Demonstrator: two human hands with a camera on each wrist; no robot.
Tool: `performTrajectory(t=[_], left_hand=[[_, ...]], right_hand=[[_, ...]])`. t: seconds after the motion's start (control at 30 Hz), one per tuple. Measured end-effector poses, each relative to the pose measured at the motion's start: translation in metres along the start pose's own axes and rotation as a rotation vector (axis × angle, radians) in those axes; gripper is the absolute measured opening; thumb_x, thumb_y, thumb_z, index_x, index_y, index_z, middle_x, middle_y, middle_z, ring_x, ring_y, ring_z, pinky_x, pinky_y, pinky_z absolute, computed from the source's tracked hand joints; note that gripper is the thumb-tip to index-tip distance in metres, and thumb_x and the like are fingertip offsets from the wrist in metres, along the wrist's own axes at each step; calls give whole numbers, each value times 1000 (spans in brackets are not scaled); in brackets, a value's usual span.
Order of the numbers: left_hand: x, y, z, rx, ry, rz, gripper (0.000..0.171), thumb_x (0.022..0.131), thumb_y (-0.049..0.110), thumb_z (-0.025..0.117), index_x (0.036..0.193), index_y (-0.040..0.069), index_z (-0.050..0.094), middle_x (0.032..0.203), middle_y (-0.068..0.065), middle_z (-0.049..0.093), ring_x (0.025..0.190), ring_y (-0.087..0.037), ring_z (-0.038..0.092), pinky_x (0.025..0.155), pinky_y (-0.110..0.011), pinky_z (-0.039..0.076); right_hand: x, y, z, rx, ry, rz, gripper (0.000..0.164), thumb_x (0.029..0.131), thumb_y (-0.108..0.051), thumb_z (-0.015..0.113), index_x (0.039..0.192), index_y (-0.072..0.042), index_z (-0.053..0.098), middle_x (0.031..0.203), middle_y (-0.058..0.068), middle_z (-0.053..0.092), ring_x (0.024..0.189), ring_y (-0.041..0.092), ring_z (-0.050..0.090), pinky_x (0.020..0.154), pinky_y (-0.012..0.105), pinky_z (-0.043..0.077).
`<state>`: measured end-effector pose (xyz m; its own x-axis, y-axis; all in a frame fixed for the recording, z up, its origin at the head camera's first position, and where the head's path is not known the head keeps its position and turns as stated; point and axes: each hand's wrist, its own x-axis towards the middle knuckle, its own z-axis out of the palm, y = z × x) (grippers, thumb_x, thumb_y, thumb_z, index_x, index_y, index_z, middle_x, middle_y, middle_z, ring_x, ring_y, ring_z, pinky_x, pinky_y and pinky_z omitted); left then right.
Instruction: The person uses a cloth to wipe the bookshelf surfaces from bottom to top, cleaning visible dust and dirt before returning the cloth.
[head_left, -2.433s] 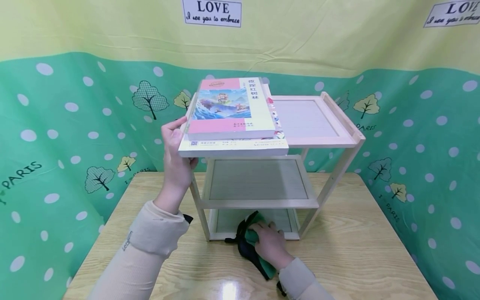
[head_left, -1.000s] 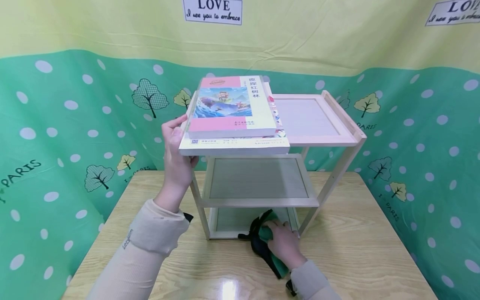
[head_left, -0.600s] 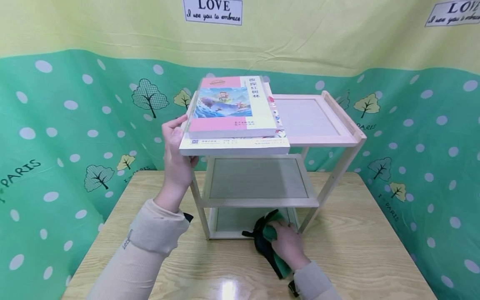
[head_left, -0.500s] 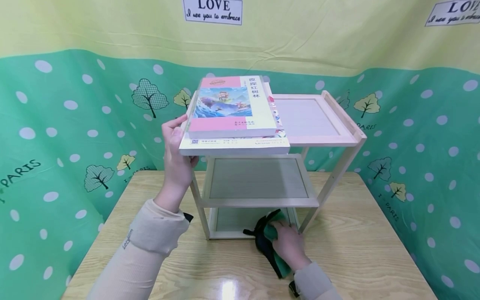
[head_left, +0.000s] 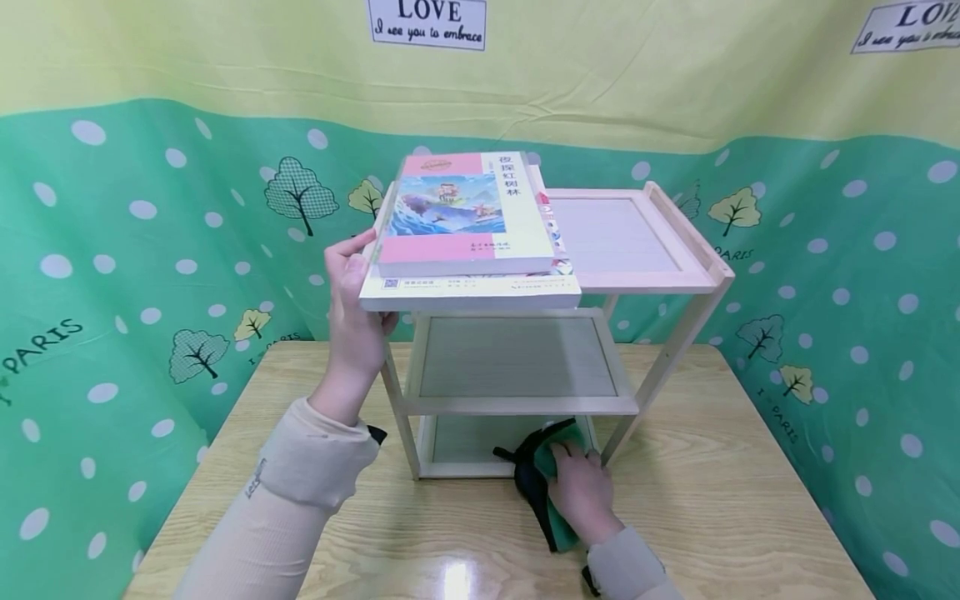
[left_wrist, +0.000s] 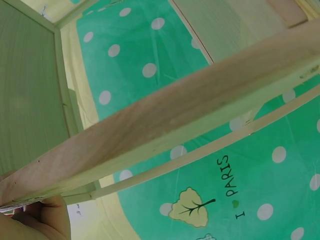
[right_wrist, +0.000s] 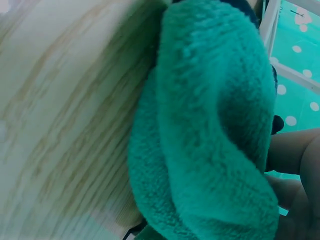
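Observation:
In the head view my left hand [head_left: 356, 308] grips the upper left front corner of a pale wooden three-tier shelf [head_left: 517, 407], beside two stacked books. The top book [head_left: 450, 208] is pink and cream; a larger white book [head_left: 472, 287] lies under it. Low at the front, my right hand [head_left: 583, 492] holds a green fuzzy cloth [head_left: 562, 525] next to a black curved thing [head_left: 531, 479] with thin prongs, whose kind is unclear. In the right wrist view the folded cloth [right_wrist: 215, 125] fills the middle, fingers [right_wrist: 292, 150] at its right. The left hand's fingertips are mostly hidden.
The shelf stands on a wood-grain table [head_left: 720, 500]. Its middle tier [head_left: 517, 358] sits above the right hand, and its right front leg [head_left: 663, 367] is close to that hand. A green dotted curtain [head_left: 150, 250] hangs behind and at both sides.
My right hand has slid to the right along the shelf's foot with the green cloth and the black thing, which has tilted slightly. My left hand and the books have stayed put.

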<state>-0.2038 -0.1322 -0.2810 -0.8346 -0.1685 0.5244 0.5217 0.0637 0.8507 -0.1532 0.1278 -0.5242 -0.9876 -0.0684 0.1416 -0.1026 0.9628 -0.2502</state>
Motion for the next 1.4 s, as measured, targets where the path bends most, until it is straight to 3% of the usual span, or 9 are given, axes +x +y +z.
performTrajectory(t=[0.2,0.73,0.97,1.23,1.4], left_hand=[[0,0,0,-7,2,1,49,97,43,24,134,13,35,63,2,50,40,-9,26,37,-23,23],[0,0,0,-9,3,-3,49,97,43,24,134,13,35,63,2,49,40,-9,26,37,-22,23],[0,0,1,-8,-1,-9,50,97,44,24,135,14,35,64,1,48,41,-9,25,38,-22,23],[0,0,1,-8,1,-4,49,98,43,24,135,13,35,64,1,49,40,-9,26,38,-22,23],[0,0,0,-5,1,-5,49,98,43,23,135,13,35,65,1,50,40,-9,26,38,-22,23]], right_hand=[[-1,1,1,-34,18,3,44,78,-12,74,121,-6,67,122,16,64,92,39,60,62,48,52],[8,7,1,-90,74,0,39,79,-8,73,117,-2,68,114,19,67,76,38,59,56,46,52],[11,9,3,-129,61,18,39,82,-13,74,118,-1,68,116,20,66,76,37,61,52,46,52],[13,13,-1,-138,49,1,30,80,-20,75,98,2,68,86,12,64,63,28,56,46,40,48],[11,13,-3,-136,41,-26,21,79,-19,74,87,-1,67,80,10,63,62,27,55,48,38,47]])
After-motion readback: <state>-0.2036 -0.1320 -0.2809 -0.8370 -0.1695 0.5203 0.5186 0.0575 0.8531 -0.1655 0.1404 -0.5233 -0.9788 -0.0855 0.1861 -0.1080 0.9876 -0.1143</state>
